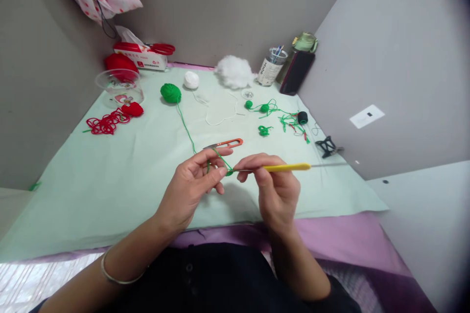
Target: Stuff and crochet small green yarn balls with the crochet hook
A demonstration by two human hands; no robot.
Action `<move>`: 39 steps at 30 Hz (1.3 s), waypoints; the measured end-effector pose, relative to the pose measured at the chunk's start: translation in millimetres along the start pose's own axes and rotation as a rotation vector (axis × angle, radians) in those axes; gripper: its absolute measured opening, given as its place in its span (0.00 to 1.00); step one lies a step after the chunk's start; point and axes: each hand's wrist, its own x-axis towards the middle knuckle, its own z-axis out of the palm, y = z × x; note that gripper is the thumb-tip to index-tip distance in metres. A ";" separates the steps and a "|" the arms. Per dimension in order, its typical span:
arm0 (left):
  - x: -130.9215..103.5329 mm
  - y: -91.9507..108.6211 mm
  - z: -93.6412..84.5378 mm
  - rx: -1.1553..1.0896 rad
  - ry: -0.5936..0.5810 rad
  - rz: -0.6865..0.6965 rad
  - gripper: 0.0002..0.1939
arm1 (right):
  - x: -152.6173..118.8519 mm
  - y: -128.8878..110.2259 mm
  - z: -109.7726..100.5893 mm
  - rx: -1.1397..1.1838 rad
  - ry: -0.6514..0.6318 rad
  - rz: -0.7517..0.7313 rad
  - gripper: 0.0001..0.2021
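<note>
My right hand (277, 183) is closed on a crochet hook (288, 167) with a yellow handle, its thin metal shaft pointing left. Between thumb and fingers, my left hand (196, 176) pinches a small piece of green crochet (229, 173), mostly covered by the fingertips. The hook's tip meets this piece. A strand of green yarn (186, 126) runs from a green yarn ball (171, 93) down to my left hand and loops over its raised index finger. Just beyond my fingers lie orange-handled thread snips (229, 143).
Red yarn (106, 122) and a clear plastic cup (123, 90) lie left. At the back are a tissue box (145, 57), white yarn ball (191, 80), stuffing (235, 71), jar (270, 69) and phone (298, 72). Green scraps (293, 122) and a black stand (328, 146) lie right.
</note>
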 end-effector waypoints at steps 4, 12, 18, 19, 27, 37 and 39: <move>-1.1 -3.2 0.2 -0.010 0.012 0.011 0.15 | -8.8 3.1 0.3 -0.412 -0.079 -0.274 0.15; 2.0 2.3 3.3 -0.321 -0.069 -0.255 0.17 | -6.2 4.1 6.2 -0.291 0.068 -0.210 0.14; 0.2 2.2 6.1 -0.158 -0.042 -0.119 0.17 | 0.8 3.1 8.2 -0.063 0.033 -0.033 0.09; -0.3 1.0 6.8 -0.143 -0.039 -0.099 0.17 | -0.9 4.4 9.1 -0.099 0.021 -0.061 0.10; 4.5 -1.8 2.8 -0.343 -0.053 -0.240 0.16 | -8.5 8.7 10.0 -0.431 0.051 -0.270 0.16; 0.8 -0.9 7.3 -0.124 -0.018 -0.061 0.13 | 2.6 4.7 11.6 0.076 0.089 0.079 0.07; 0.1 -1.4 7.5 -0.103 -0.001 -0.047 0.13 | 1.6 5.5 12.0 0.068 0.108 0.094 0.07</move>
